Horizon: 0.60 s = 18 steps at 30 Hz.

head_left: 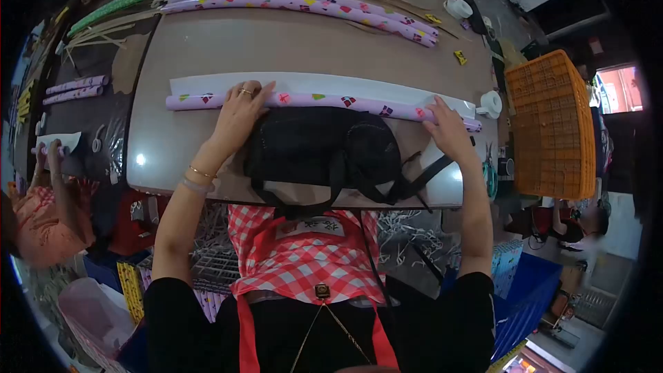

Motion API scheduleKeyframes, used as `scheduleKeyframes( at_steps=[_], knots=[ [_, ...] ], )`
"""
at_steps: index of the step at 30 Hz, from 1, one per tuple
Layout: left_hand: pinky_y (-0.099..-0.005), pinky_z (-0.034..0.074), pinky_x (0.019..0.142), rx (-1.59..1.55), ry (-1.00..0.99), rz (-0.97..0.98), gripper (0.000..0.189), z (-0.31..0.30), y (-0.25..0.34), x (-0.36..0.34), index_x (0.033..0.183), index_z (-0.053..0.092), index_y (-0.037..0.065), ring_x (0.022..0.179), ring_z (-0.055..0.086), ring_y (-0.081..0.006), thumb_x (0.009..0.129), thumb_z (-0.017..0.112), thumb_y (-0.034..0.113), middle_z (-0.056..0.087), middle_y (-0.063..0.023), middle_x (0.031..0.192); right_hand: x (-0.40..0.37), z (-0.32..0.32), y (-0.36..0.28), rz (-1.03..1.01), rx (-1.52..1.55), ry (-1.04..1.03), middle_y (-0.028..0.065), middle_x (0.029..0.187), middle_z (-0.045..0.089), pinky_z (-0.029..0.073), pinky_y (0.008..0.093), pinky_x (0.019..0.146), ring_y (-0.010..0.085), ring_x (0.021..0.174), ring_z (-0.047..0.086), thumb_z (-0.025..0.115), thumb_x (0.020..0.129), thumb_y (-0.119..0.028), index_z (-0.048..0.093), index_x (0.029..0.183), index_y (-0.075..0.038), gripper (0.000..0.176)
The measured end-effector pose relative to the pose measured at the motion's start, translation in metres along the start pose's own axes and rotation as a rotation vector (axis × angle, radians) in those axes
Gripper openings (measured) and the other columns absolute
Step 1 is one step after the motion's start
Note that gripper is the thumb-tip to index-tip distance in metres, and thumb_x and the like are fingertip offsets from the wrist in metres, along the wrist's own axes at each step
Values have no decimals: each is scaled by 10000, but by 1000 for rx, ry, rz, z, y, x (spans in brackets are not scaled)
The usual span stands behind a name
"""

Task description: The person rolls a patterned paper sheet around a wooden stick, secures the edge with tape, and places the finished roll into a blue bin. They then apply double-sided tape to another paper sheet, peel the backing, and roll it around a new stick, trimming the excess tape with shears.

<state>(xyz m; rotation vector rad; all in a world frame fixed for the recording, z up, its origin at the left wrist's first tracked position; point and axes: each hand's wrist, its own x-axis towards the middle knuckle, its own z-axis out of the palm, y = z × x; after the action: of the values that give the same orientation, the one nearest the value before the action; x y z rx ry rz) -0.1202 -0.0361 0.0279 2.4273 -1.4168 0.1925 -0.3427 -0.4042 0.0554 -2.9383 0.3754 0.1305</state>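
A lilac roll of wrapping paper (314, 101) with a colourful print lies across the table in front of me. Its white underside (318, 85) shows as a partly unrolled strip along the far side. My left hand (240, 109), wearing a ring and bracelets, is closed over the roll left of its middle, fingers curled on top. Near the right end, my right hand (449, 130) grips the same roll, thumb and fingers bent around it. Just below the roll, between my forearms, sits a black bag (324, 152) with straps hanging over the table edge.
More printed rolls (304, 5) lie at the table's far side. White tape rolls (489, 104) and a small yellow packet (460, 57) are on the right. An orange crate (549, 124) stands beyond the right edge. At far left, another person's hands (48, 155) work with paper.
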Motion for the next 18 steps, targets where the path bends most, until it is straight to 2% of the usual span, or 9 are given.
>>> scheduleKeyframes(
  at_steps=[6, 8, 9, 11, 12, 14, 15, 16, 18],
  knots=[
    [-399, 333, 946, -52, 54, -56, 433, 11, -6, -2, 1175, 446, 47, 1081, 462, -289, 778, 591, 141, 504, -128, 1128, -3, -6, -2, -17, -2, 72, 173, 1338, 364, 290, 438, 1009, 360, 1184, 386, 579, 812, -307, 450, 1216, -34, 503],
    [-399, 321, 961, -46, -17, -54, 413, 9, -8, -3, 1162, 460, 48, 1101, 453, -295, 786, 589, 160, 501, -135, 1144, -1, -13, -8, -25, 12, 76, 163, 1311, 394, 306, 429, 996, 353, 1168, 399, 600, 800, -293, 461, 1206, -41, 498],
    [-399, 321, 961, -39, -9, -70, 413, 5, -7, -3, 1162, 460, 48, 1101, 453, -295, 786, 589, 160, 501, -135, 1144, 0, -12, -10, -85, 30, 155, 146, 1261, 449, 338, 412, 968, 341, 1130, 433, 612, 796, -285, 493, 1170, -45, 460],
    [-398, 323, 960, -79, -17, -36, 404, -4, -3, -2, 1152, 468, 43, 1101, 457, -296, 790, 589, 178, 498, -137, 1156, 5, -17, -18, -107, 151, 159, 141, 1203, 500, 375, 388, 932, 330, 1086, 476, 616, 798, -267, 533, 1114, -39, 399],
    [-403, 326, 958, -82, -2, -55, 410, -5, -3, -2, 1154, 474, 44, 1103, 455, -296, 784, 600, 168, 498, -137, 1165, 6, -28, -34, -169, 220, 206, 143, 1102, 547, 416, 356, 872, 307, 1012, 526, 612, 807, -224, 573, 1036, -27, 304],
    [-402, 355, 930, -144, 66, -37, 381, -14, -4, -1, 1130, 500, 42, 1072, 478, -301, 782, 606, 159, 520, -138, 1138, 12, -39, -52, -165, 368, 119, 136, 1004, 566, 434, 336, 820, 287, 948, 551, 601, 814, -175, 587, 970, -16, 223],
    [-401, 383, 902, -217, 125, 3, 353, -20, -7, -2, 1105, 526, 39, 1040, 501, -307, 781, 612, 150, 541, -139, 1110, 16, -42, -61, -236, 391, 125, 113, 942, 570, 430, 302, 785, 243, 886, 557, 575, 841, -136, 575, 943, 1, 171],
    [-401, 383, 902, -211, 131, -11, 353, -29, -16, -1, 1105, 526, 39, 1040, 501, -307, 781, 612, 150, 541, -139, 1110, 21, -45, -71, -253, 390, 121, 113, 942, 570, 430, 302, 785, 243, 886, 557, 575, 841, -136, 575, 943, 1, 171],
    [-377, 434, 827, -287, 256, -101, 266, -47, -44, 1, 1020, 587, 33, 960, 545, -310, 780, 624, 141, 585, -143, 1022, 30, -50, -91, -155, 495, 57, 99, 883, 557, 426, 277, 721, 196, 803, 546, 544, 858, -117, 573, 934, 0, 143]
  ],
)
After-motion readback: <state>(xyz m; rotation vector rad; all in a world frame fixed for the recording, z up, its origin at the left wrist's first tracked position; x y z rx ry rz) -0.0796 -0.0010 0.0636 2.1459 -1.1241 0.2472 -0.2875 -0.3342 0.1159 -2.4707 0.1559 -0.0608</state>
